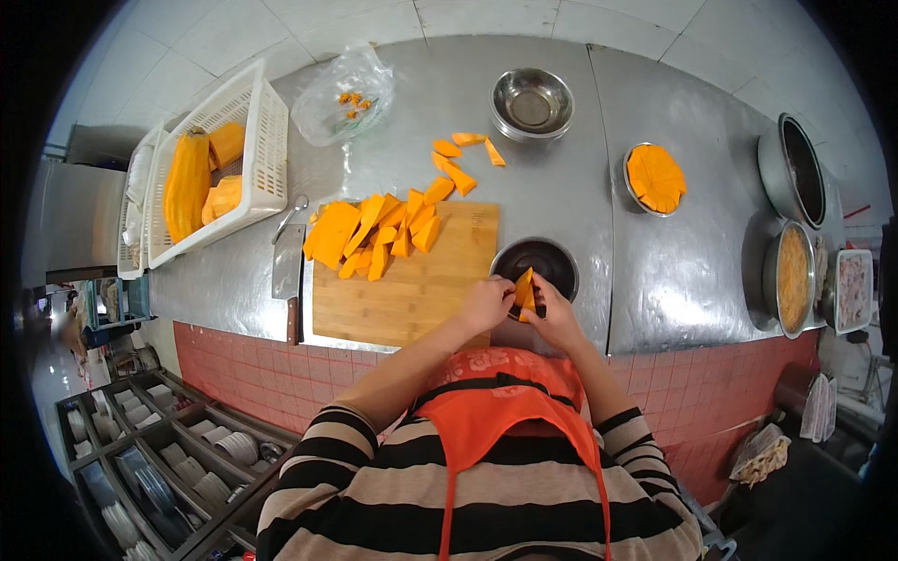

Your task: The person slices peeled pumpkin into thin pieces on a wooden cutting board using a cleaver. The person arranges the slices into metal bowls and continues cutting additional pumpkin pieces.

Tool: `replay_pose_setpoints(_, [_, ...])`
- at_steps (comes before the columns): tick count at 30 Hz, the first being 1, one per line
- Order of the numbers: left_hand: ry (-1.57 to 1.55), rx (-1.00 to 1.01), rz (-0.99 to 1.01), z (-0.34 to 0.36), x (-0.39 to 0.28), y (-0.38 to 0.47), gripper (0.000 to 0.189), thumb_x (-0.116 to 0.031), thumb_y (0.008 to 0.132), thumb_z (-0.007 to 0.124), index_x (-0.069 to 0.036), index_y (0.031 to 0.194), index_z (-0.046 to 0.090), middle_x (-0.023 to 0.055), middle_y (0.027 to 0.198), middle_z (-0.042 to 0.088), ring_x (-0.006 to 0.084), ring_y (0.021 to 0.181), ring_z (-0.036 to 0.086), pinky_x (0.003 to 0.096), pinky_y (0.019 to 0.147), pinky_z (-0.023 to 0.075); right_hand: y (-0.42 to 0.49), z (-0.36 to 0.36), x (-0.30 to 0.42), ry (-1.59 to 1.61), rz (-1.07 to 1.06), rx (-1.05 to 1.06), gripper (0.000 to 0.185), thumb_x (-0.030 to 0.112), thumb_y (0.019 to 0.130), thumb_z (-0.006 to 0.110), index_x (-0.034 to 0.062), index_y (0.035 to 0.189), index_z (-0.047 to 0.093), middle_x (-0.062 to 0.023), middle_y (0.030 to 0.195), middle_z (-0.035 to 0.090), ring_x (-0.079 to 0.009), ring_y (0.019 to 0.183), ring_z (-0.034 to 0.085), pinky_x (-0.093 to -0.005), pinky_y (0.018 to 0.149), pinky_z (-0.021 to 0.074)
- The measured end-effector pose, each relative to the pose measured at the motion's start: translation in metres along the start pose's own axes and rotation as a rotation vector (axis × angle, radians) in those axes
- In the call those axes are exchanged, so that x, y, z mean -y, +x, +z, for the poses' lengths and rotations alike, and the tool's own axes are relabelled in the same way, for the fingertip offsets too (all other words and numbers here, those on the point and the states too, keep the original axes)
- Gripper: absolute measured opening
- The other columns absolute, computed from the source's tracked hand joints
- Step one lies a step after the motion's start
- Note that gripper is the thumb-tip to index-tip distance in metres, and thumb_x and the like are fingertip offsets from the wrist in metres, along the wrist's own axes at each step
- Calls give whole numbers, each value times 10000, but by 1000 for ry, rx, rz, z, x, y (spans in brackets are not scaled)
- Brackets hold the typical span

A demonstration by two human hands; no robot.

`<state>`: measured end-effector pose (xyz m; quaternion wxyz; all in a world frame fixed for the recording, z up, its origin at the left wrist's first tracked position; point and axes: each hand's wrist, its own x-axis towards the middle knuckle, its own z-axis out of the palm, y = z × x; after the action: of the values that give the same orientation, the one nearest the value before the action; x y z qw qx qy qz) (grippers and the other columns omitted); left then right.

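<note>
Several wedges of orange pumpkin (525, 289) are pinched upright between my left hand (490, 303) and my right hand (554, 310). Both hands are over the near side of a dark round bowl (561, 258), which stands just right of the wooden cutting board (400, 308). The inside of the bowl is partly hidden by my fingers. Cut pumpkin pieces (337, 235) are heaped on the board's far left part. More loose pumpkin slices (459, 179) trail beyond the board towards a stack of steel bowls (533, 130).
A cleaver (287, 270) and a small metal utensil (290, 217) lie left of the board. A white plastic basket (270, 158) holds large pumpkin pieces; beside it is a plastic bag (340, 95). Rightward stand a bowl of arranged pumpkin (657, 179), a deep pot (775, 168) and a filled basin (793, 280).
</note>
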<state>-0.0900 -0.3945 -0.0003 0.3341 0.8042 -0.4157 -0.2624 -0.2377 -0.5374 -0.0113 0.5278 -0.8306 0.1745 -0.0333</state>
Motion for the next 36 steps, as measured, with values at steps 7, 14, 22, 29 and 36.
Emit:
replay_pose_setpoints(7, [-268, 385, -287, -32, -25, 19, 399, -195, 934, 649, -4, 1278, 582, 182, 977, 707, 261, 664, 702, 365, 590, 565, 13, -11, -1, -75, -54, 100, 854, 220, 798, 791, -30, 1485, 349, -233, 1449, 442, -393, 1314, 471, -403, 1116, 384])
replay_pose_setpoints(14, [-334, 251, -305, -14, 9, 29, 237, -171, 912, 643, -13, 1086, 673, 168, 837, 717, 275, 599, 686, 379, 628, 555, 21, -25, 13, -118, -22, 262, 1017, 339, 625, 917, -75, 1407, 416, -237, 1430, 452, -379, 1333, 451, -399, 1121, 381])
replay_pose_setpoints(22, [-81, 11, -101, -15, 11, 32, 172, -134, 908, 636, -30, 1028, 704, 143, 675, 687, 231, 605, 695, 355, 581, 543, 25, -24, 11, -127, 30, 256, 939, 312, 567, 948, -51, 1301, 489, -236, 1355, 487, -389, 1288, 474, -402, 1091, 402])
replay_pose_setpoints(29, [-201, -239, -130, -27, 9, 14, 154, -119, 894, 649, -35, 1012, 700, 135, 762, 695, 266, 645, 685, 357, 601, 538, 7, -5, 9, -158, -72, 114, 870, 307, 613, 925, -29, 1303, 515, -234, 1333, 494, -407, 1261, 487, -423, 1063, 427])
replay_pose_setpoints(36, [592, -621, -168, -90, 33, 13, 310, -77, 802, 698, -63, 1104, 631, 139, 1113, 578, 353, 993, 567, 423, 850, 478, 0, -1, 17, -171, -121, 105, 837, 330, 694, 890, 11, 1361, 498, -204, 1346, 485, -390, 1238, 516, -420, 1042, 449])
